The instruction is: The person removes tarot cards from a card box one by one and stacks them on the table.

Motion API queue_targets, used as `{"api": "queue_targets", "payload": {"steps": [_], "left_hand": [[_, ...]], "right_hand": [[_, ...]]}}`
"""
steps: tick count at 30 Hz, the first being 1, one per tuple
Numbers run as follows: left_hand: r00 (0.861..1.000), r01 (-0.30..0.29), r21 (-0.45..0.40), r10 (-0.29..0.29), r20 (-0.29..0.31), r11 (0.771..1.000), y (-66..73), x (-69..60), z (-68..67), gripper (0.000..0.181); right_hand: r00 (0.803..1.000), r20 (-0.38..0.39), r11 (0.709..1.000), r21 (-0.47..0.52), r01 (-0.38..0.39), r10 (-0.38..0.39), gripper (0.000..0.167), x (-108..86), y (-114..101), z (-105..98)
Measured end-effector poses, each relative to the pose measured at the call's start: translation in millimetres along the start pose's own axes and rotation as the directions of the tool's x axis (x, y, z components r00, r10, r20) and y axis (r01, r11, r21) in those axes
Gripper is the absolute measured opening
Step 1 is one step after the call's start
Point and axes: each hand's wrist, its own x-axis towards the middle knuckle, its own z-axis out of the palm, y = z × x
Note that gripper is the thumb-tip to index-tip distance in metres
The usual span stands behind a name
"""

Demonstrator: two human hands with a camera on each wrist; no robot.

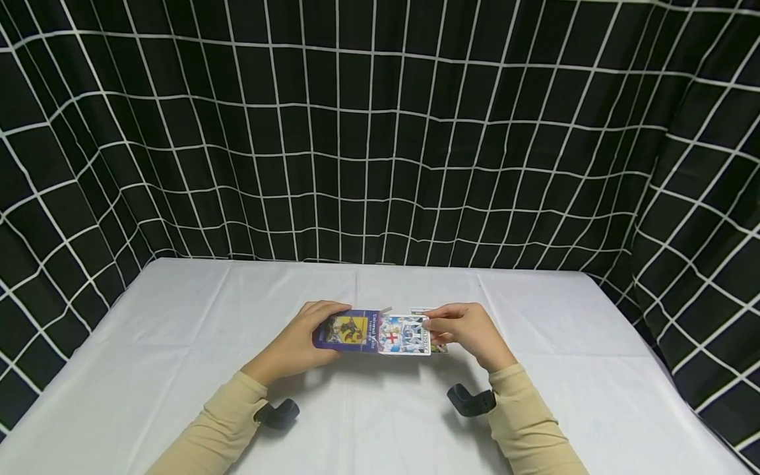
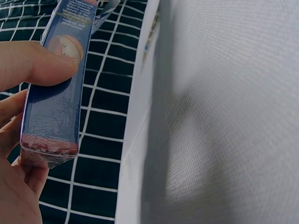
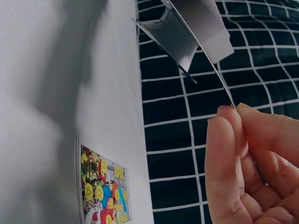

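Behind everything we see a black curtain (image 1: 356, 132) with a white grid, and before it the white-clothed surface (image 1: 368, 422). Two tan sleeves (image 1: 214, 422) reach in over it. Our left hand (image 1: 297, 343) grips one end of a box, its thumb pressed on a narrow side and its fingers on the opposite side. Our right hand (image 1: 472, 330) has thumb and fingers pinching the outer edge of a card.

The box (image 1: 347, 330), blue with a yellow picture panel, is held above the surface, its open end towards our right. Across its front we read "Universal Waite", with a smaller line below too fine to make out. The narrow side under our thumb carries small print, including "details of the" and "readings and meditation".

The held card (image 1: 404, 335), bearing a red cross, meets the open end; we cannot tell whether it goes inside. Lettering along its edge is too small to read. A bright card with yellow discs (image 3: 107, 186) lies on the surface below our right hand.
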Motion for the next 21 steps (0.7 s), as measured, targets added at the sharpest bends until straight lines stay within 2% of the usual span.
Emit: {"api": "queue_targets", "payload": {"steps": [10,21], "left_hand": [[1.000,-0.012,0.004,0.012,-0.004,1.000,-0.6,-0.3,-0.5,0.073],[1.000,0.017,-0.007,-0.017,0.011,1.000,-1.9,-0.5,-0.2,0.074]], "right_hand": [[1.000,0.023,1.000,-0.008,-0.006,0.006,0.035,-2.3,-3,-9],[0.998,0.060,0.999,-0.037,-0.007,0.009,0.035,-4.3,-5,-21]]}}
